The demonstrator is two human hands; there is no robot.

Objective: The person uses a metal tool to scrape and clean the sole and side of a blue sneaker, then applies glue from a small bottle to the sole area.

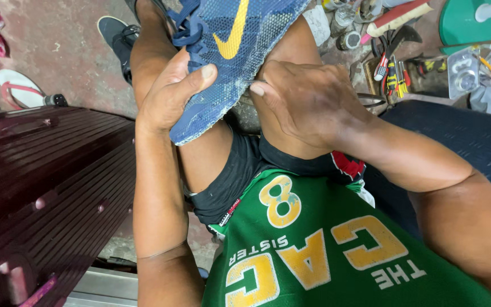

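Left hand (169,96) clamps the blue mesh sports shoe with yellow mark (231,54) against the knees, steadying it while right hand (302,102) pinches its edge

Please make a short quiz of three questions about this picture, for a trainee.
1. True or false: the left hand grips the blue mesh shoe.
2. Where does the right hand pinch the shoe? A) the laces B) the lower edge C) the heel
3. What lies on the floor at far left?

Key: 1 true; 2 B; 3 a white sandal with red straps.
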